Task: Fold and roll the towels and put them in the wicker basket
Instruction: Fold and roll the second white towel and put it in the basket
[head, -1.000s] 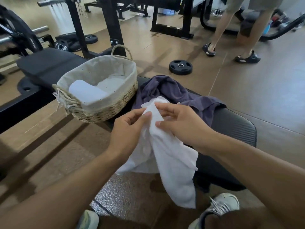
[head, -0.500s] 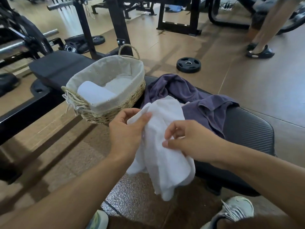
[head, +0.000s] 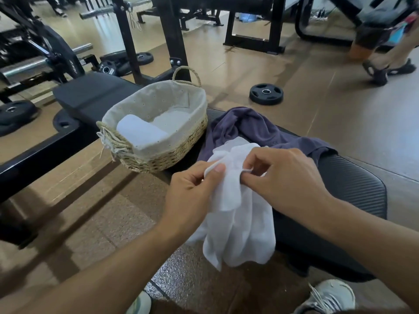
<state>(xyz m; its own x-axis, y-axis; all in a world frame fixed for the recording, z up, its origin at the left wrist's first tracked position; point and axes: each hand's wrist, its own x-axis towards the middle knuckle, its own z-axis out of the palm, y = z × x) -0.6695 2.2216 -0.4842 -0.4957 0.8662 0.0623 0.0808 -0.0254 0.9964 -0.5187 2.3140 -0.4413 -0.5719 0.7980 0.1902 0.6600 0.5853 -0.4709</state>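
A crumpled white towel hangs over the near edge of a black padded bench. My left hand pinches its upper edge between thumb and fingers. My right hand pinches another part of the same edge just to the right. Behind them a purple towel lies bunched on the bench. The wicker basket, lined with pale cloth, stands at the bench's left end. A rolled white towel lies inside it.
A black weight plate lies on the brown floor beyond the bench. Black rack posts, a barbell and more plates stand at the back left. A person's legs in sandals are at the far right. My shoes show at the bottom.
My hands have gathered the white towel higher and closer together, each now pinching its top edge. The person at the back has stepped further right.
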